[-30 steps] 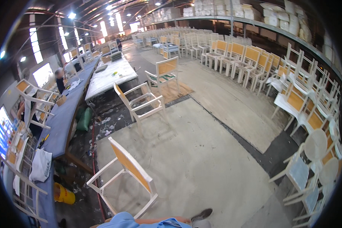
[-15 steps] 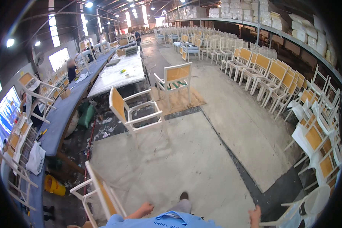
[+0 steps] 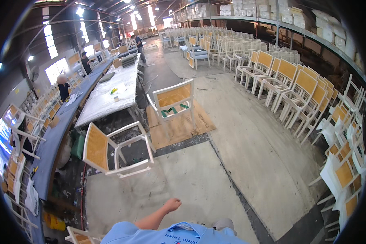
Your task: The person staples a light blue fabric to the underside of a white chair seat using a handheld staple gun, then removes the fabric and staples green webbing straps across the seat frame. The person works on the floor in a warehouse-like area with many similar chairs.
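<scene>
My left hand (image 3: pixel 173 204) swings in front of my body over the grey floor. Its fingers look loosely curled, with nothing seen in them. My right hand is out of view. Ahead and a little left of the left hand stands a white armchair frame (image 3: pixel 134 139) with a woven tan back and no seat. Farther on, a second armchair (image 3: pixel 173 99) stands on a flat cardboard sheet (image 3: pixel 163 136), with green straps across its seat opening. The top of another white-framed chair (image 3: pixel 83 236) shows at the lower left edge.
A long blue-topped bench (image 3: pixel 60 136) runs along the left, beside a white-covered table (image 3: pixel 110 96). A yellow bucket (image 3: pixel 53 221) stands beneath the bench. Rows of chairs (image 3: pixel 290 83) line the right under a loaded shelf (image 3: pixel 313 35). People (image 3: pixel 140 48) stand farther off.
I have moved forward, so both armchairs appear closer and the near-left chair has slid mostly out of view. My left hand has swung forward; my right hand has left the view.
</scene>
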### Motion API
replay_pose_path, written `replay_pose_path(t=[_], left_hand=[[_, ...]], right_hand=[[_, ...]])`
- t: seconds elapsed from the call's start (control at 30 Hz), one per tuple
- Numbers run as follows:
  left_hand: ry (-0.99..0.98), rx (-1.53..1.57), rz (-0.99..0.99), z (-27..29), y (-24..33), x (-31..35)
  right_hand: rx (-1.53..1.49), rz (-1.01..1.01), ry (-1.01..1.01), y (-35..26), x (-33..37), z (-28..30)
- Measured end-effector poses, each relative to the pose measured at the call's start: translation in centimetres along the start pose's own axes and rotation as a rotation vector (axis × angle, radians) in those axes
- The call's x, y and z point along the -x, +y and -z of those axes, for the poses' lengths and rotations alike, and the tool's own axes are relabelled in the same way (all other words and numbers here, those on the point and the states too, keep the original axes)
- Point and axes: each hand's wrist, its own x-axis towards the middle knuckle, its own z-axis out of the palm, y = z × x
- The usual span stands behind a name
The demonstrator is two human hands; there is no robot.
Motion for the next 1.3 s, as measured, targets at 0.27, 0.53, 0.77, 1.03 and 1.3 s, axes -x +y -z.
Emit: replay_pose_path(t=[0.27,0.53,0.77,1.03,1.3], left_hand=[[-0.003,0.387,0.262,4.2,16.5,-25.7],[-0.599,0.063,0.350,4.7,17.4,-36.9],[-0.441,0.434,0.569,12.1,23.7,-61.6],[0.909,1.404,0.532,34.5,31.1,-85.1],[1.439,1.393,0.679,48.6,36.9,-104.0]], right_hand=[[0.001,-0.038,-0.020,-17.9,-20.3,17.9],[0.044,0.082,0.361,-38.4,-42.4,52.3],[-0.379,0.261,0.715,-60.8,-57.9,68.0],[0.193,0.145,-0.175,-86.0,-74.1,47.9],[0.351,0.154,-0.170,-112.2,-94.8,55.3]])
